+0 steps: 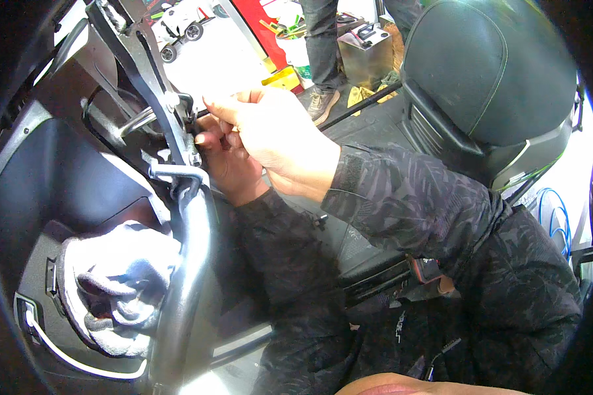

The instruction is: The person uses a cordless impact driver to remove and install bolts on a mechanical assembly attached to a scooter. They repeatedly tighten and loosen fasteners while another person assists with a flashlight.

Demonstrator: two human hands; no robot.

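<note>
Both hands meet at a dark metal bracket (pixel 172 135) that carries a bolt (pixel 171 101) and other small fasteners. My right hand (pixel 280 135) comes across from the right, its thumb and fingers pinched together close to the bracket's edge. Below and partly behind it, my left hand (pixel 234 168) has its fingers curled up against the same spot. Whatever lies between the fingers is hidden. Just under the hands, a bent grey rod (pixel 178 171) crosses the top of a thick shiny grey tube (pixel 191 243).
A white and grey cloth (pixel 122 283) lies bunched in a dark panel's pocket, near a white cable (pixel 79 372). To the right stands a black padded seat (pixel 491 72). Beyond are a person's legs (pixel 321 46), a metal box (pixel 366 59) and a blue hose (pixel 557 210).
</note>
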